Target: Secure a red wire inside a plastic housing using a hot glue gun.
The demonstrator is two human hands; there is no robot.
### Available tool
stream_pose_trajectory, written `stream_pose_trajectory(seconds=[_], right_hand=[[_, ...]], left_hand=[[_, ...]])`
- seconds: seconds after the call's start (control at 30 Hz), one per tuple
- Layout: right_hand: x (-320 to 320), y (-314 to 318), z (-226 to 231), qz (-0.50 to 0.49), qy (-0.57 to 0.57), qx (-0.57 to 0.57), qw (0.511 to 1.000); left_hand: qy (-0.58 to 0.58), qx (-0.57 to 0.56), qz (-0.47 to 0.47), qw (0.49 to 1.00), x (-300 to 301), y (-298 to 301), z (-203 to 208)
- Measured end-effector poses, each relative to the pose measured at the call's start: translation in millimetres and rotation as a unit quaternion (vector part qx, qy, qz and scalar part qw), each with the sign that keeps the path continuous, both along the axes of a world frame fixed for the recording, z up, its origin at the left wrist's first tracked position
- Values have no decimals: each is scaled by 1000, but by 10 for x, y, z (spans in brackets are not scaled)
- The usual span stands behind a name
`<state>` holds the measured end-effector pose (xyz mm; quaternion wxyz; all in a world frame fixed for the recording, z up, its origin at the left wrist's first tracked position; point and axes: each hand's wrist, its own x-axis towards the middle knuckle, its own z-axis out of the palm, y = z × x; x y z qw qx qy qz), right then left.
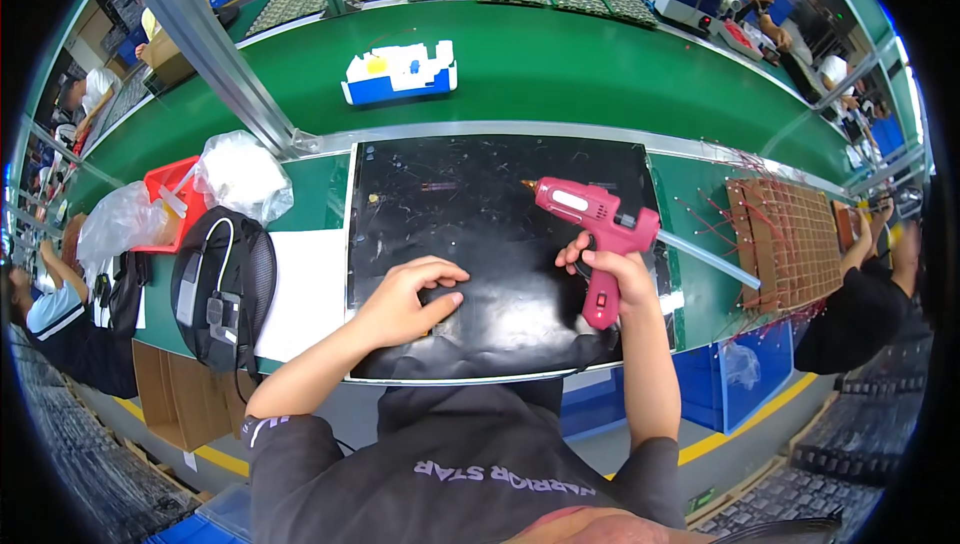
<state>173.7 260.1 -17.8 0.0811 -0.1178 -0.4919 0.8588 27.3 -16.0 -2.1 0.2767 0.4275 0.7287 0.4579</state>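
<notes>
My right hand is wrapped round the handle of a pink hot glue gun, its nozzle pointing to the far left above a black work mat. A long translucent glue stick juts from the back of the gun toward the right. My left hand rests at the left part of the mat. Its fingers are bent and its thumb stands apart, with nothing visible between them. A tiny yellowish blob and some small marks lie on the mat's far left.
At right stands a cardboard grid box bristling with red wires. A black mesh bag, a red bin and plastic bags sit left. A metal post rises there. Beyond, a blue-and-white box lies on the green belt.
</notes>
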Motion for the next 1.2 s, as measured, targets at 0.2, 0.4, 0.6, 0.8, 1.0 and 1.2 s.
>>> stream_pose_trajectory(seconds=[0.2,0.4,0.6,0.8,1.0,1.2], right_hand=[[-303,-16,138,23,-6,30,999],[-452,84,-85,36,-24,37,998],[-437,167,-238,38,-9,-4,999],[-430,189,-269,39,-3,-18,999],[-426,191,-278,44,-6,-2,999],[-405,175,-291,61,-1,-4,998]], left_hand=[[22,54,30,998,83,65,-234],[81,122,88,985,45,133,-368],[80,114,100,985,23,99,-351],[80,105,105,986,43,106,-351],[121,118,109,979,16,108,-400],[193,106,126,967,16,93,-427]])
